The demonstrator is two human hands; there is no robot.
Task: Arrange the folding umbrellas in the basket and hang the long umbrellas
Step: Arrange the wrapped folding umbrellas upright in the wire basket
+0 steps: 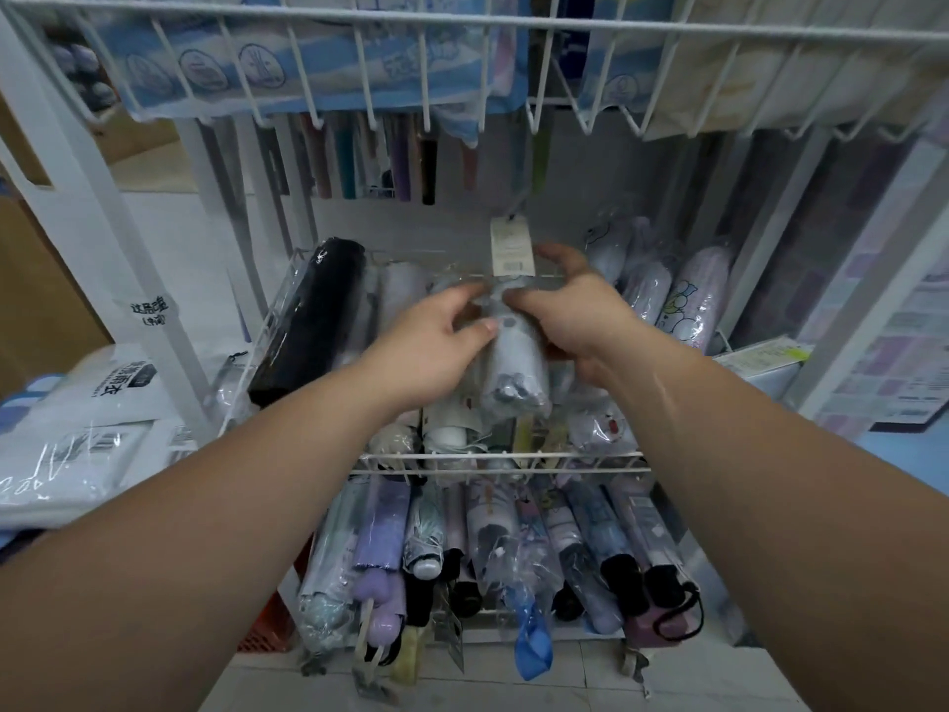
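both hands [436, 346] gripping folding umbrella [513, 362], between palms

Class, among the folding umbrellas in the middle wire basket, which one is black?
The black umbrella along the basket's left edge. The rest are pale, including the grey umbrella held by the left hand and right hand.

The light was soft and a bit dim, with a cool blue look. Small shiny spots of glare sat on the plastic wraps [493, 547]. The wire rack [462, 21] looked bent near the edges. The hanging umbrellas [349, 161] far back looked blurry.
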